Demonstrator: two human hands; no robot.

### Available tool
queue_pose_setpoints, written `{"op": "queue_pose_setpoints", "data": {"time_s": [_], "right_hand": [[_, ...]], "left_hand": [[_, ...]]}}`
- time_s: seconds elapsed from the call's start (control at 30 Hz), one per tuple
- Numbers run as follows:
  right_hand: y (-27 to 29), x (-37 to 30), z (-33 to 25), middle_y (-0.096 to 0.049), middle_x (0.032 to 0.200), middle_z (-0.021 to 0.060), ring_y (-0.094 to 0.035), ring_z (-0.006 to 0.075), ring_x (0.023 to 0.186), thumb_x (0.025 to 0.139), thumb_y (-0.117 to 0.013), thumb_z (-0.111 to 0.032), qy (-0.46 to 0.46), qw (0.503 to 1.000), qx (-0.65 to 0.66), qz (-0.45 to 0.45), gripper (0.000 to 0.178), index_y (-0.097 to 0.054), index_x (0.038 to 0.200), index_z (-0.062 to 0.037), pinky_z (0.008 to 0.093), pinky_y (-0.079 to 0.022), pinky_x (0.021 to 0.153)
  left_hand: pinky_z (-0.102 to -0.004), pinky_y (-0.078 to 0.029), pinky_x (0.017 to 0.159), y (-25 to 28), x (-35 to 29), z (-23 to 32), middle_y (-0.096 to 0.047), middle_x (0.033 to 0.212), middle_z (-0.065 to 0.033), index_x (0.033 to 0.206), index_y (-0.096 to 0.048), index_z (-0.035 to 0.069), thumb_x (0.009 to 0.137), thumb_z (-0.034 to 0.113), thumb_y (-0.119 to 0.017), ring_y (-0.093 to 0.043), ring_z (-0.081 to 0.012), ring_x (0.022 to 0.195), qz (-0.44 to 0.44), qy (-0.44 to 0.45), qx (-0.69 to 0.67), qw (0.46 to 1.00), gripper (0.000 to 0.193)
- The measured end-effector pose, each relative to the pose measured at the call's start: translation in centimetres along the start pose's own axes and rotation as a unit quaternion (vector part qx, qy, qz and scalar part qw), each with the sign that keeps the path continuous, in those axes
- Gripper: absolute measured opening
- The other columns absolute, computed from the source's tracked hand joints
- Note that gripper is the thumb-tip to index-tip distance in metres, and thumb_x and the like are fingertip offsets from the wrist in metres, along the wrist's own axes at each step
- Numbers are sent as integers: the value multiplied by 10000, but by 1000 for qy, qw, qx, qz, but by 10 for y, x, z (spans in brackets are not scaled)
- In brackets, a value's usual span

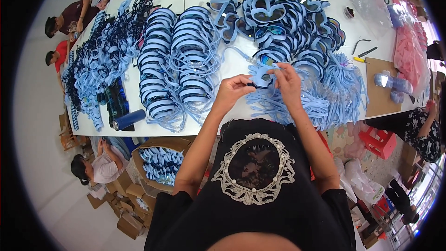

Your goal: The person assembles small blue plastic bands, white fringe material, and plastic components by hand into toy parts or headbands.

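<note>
A light-blue pair of swim goggles (261,75) with a dark edge is held between both hands above the table. My left hand (233,92) pinches its left side with thumb and fingers. At its right side, my right hand (287,83) has its fingertips closed on it. Just right of and below the hands lies a bundle of light-blue straps (306,107). Beyond them rises a heap of light-blue goggles (278,18) with dark, shiny lenses. To the left, two long rows of stacked goggles (158,60) stand with straps trailing.
Tangled blue and navy straps (102,60) cover the table's left, near a blue bottle (129,120). Right are a yellow-handled tool (365,55), cardboard (378,86), tape rolls (392,82) and pink pieces (411,56). An open carton (137,158) stands below the edge. Several people work around.
</note>
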State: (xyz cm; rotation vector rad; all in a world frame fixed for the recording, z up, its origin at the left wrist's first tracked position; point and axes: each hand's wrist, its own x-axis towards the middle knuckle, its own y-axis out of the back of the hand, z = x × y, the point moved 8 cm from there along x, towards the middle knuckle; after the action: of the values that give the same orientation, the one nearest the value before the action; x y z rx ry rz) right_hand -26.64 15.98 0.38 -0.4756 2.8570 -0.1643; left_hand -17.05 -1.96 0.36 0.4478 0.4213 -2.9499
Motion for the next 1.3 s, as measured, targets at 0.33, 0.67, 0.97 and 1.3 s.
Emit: {"op": "queue_pose_setpoints", "data": {"time_s": [0.33,0.67,0.97,1.3], "right_hand": [[3,-43,-21,-681,798,52,-620,144,761,952,-674,-89,76,989,-118,42,277,-706,1221,-30,308,-498,728],[-38,-79,-60,-690,986,144,-665,325,973,950,-656,-89,175,933,-247,-194,206,-683,1153,-67,410,-509,865],[-28,-100,-19,-712,924,139,-692,347,873,900,-731,-176,118,926,-302,-193,166,-754,1023,-68,408,-541,772],[-34,-103,16,-714,923,144,-702,346,881,906,-708,-194,111,906,-334,-236,172,-768,1009,-70,421,-547,775]], "left_hand": [[-346,-460,1008,-20,-25,36,-694,926,-117,951,-733,17,836,98,-781,-643,-271,941,41,-170,365,915,148],[-339,-460,848,-33,-38,5,-650,953,-124,1114,-700,-26,861,56,-646,-574,-247,914,-75,-109,259,957,271],[-233,-487,835,-34,-81,-70,-693,1102,-19,1330,-628,-41,997,103,-581,-622,-72,917,-141,177,-23,974,366],[-224,-476,778,-22,-86,-97,-702,983,21,1207,-696,-30,1019,226,-660,-597,-45,833,-107,231,-3,967,320]]}}
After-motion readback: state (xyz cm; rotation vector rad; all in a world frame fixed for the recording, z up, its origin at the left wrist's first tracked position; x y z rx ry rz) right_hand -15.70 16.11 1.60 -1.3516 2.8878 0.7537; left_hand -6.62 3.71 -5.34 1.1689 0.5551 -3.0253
